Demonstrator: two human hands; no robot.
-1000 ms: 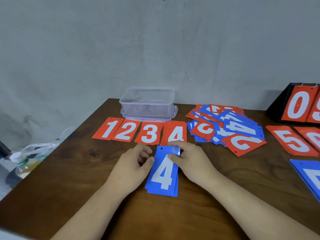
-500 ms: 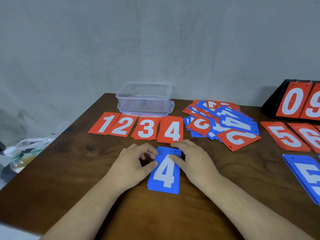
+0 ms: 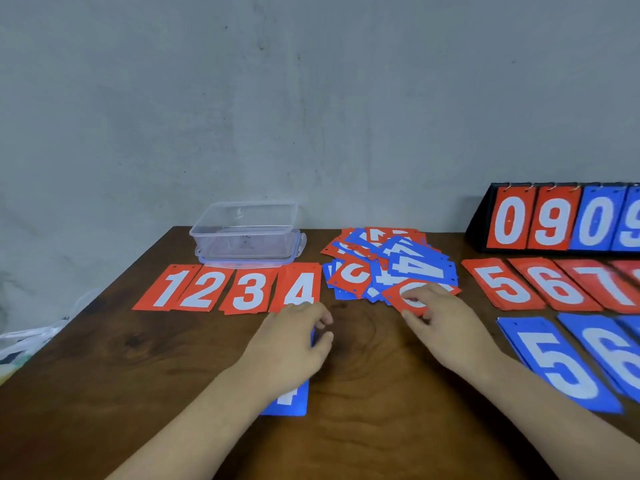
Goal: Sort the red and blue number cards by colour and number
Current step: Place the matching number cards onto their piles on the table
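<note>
A single view is supplied, from a wide-angle camera worn on the person's head. It faces forward and down across the counter [image 3: 363, 393] toward the grey wall [image 3: 311, 98] behind its far edge. The wall fills the upper half of the frame and the counter the lower half. Both forearms enter from the bottom border. The left hand [image 3: 291, 344] and right hand [image 3: 446, 327] lie close below the lens, near mid-frame. The counter's left edge is in view. The right border cuts off the counter and the scoreboard stand [image 3: 485, 220].
</note>
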